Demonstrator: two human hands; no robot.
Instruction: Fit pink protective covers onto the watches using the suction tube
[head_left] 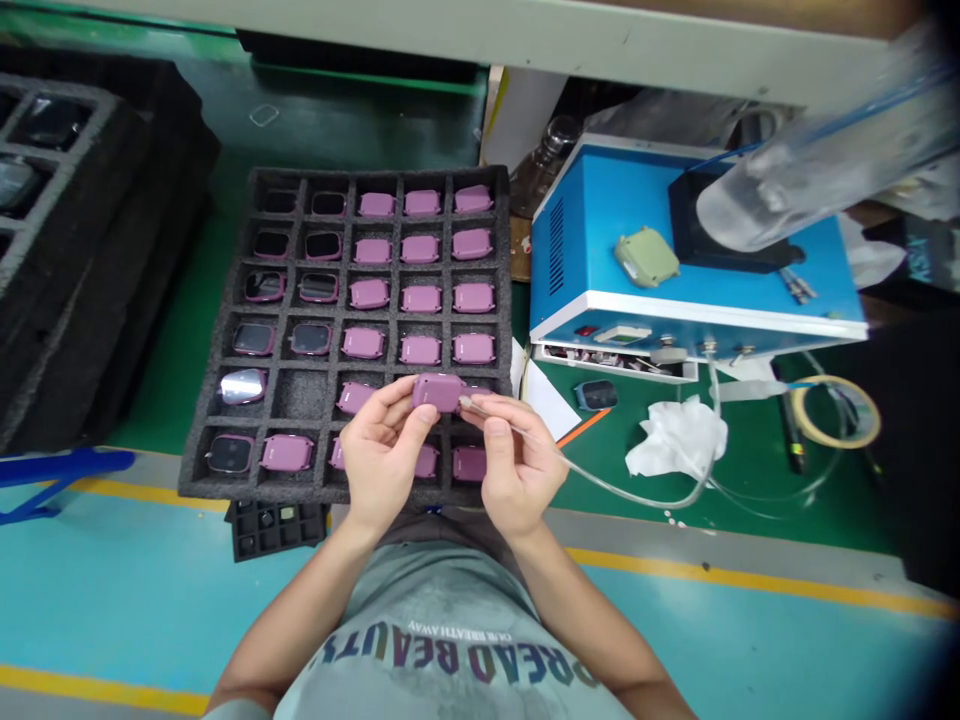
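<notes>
A purple watch case is pinched between the thumb and fingers of my left hand, above the foam tray. My right hand is closed on the end of a clear thin tube. The tube's tip meets the right edge of the watch case; whether it touches or stops just short I cannot tell. Under my hands, the tray's compartments hold several purple watch cases, backs up, and several with dark screens up in the left columns. One compartment in the second column shows bare foam.
The tube runs to a blue machine on the right, with a green watch case on top. Beside it lie a dark blue watch, crumpled white tissue and a tape roll. Stacked foam trays stand at left.
</notes>
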